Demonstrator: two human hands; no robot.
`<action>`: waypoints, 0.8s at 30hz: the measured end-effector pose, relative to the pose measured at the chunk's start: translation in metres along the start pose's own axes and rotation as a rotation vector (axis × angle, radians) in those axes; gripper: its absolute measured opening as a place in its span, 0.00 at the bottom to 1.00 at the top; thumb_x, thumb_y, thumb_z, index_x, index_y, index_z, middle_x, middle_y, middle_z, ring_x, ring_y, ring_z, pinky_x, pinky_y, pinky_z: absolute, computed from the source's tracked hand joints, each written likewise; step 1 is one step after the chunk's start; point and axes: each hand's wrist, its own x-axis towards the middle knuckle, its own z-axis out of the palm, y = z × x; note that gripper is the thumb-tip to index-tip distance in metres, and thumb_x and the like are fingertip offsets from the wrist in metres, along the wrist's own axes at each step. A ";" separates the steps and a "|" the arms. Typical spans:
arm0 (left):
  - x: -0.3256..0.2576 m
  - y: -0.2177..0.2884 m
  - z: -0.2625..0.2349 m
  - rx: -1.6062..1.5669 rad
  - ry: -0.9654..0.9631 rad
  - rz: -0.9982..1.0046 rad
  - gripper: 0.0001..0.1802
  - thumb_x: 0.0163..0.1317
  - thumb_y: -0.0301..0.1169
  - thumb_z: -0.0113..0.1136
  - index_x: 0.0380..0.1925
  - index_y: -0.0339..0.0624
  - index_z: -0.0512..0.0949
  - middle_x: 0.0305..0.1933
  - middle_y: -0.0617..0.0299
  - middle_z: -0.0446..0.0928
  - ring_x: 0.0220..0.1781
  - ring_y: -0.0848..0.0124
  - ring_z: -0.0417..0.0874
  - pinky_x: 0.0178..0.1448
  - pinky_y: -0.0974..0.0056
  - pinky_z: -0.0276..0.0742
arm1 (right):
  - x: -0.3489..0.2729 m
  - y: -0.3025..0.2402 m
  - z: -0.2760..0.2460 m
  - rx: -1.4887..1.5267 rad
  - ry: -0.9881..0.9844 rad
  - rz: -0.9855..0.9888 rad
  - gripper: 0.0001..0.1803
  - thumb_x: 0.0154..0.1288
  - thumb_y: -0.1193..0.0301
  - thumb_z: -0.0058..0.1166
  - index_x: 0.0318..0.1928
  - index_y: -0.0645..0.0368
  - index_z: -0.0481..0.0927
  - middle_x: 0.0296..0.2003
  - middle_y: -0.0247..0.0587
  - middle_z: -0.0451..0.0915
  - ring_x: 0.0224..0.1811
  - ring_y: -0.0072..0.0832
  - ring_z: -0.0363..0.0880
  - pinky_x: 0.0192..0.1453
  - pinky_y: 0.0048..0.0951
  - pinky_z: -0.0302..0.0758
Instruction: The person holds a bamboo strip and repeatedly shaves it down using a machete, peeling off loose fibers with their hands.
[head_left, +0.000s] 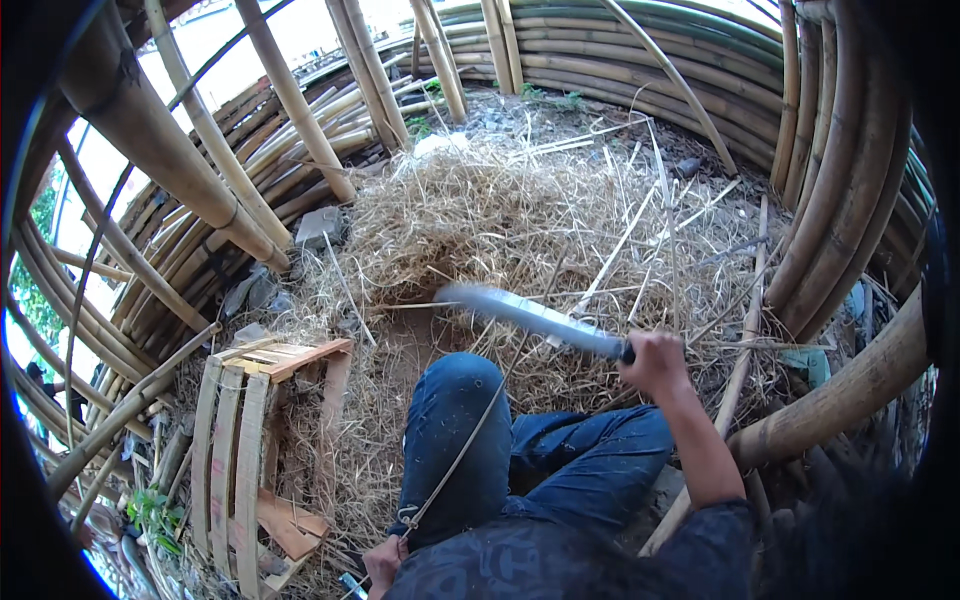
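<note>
My right hand (656, 364) is closed round the dark handle of a machete (545, 318). Its broad grey blade points left over the heap of dry shavings (470, 210), and the tip looks blurred. At the lower edge my left hand (383, 562) grips the near end of a thin bamboo strip (462, 455). From there the strip slants up across my bent knee, passing by or under the blade; I cannot tell whether the two touch. A knot-like bulge (408, 517) sits on the strip just above my left hand. My legs are in blue jeans (455, 420).
A slatted wooden crate (228, 460) lies at my left. Bamboo poles are stacked along the back (650, 70), and upright poles (290, 90) stand left and right. One thick pole (845, 385) lies close at my right. A grey block (320, 226) sits beside the shavings.
</note>
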 end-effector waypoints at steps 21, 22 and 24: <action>0.003 0.012 -0.009 -0.140 -0.008 -0.045 0.21 0.67 0.44 0.46 0.19 0.43 0.68 0.16 0.50 0.70 0.19 0.51 0.76 0.23 0.52 0.67 | -0.121 -0.021 0.117 1.361 -0.012 0.697 0.25 0.67 0.50 0.52 0.24 0.59 0.70 0.12 0.33 0.69 0.10 0.21 0.68 0.13 0.23 0.66; 0.001 0.009 -0.008 -0.148 0.001 -0.048 0.24 0.68 0.47 0.43 0.18 0.42 0.67 0.17 0.50 0.70 0.20 0.50 0.75 0.24 0.51 0.67 | -0.119 -0.027 0.115 1.360 -0.023 0.693 0.25 0.67 0.50 0.52 0.24 0.59 0.70 0.12 0.33 0.69 0.10 0.21 0.68 0.13 0.23 0.66; -0.001 0.008 -0.005 -0.145 0.000 -0.062 0.24 0.69 0.47 0.43 0.18 0.42 0.67 0.17 0.50 0.70 0.20 0.50 0.75 0.24 0.50 0.67 | -0.114 -0.035 0.102 1.612 0.126 0.673 0.31 0.68 0.42 0.46 0.25 0.59 0.68 0.11 0.32 0.66 0.10 0.19 0.66 0.14 0.21 0.64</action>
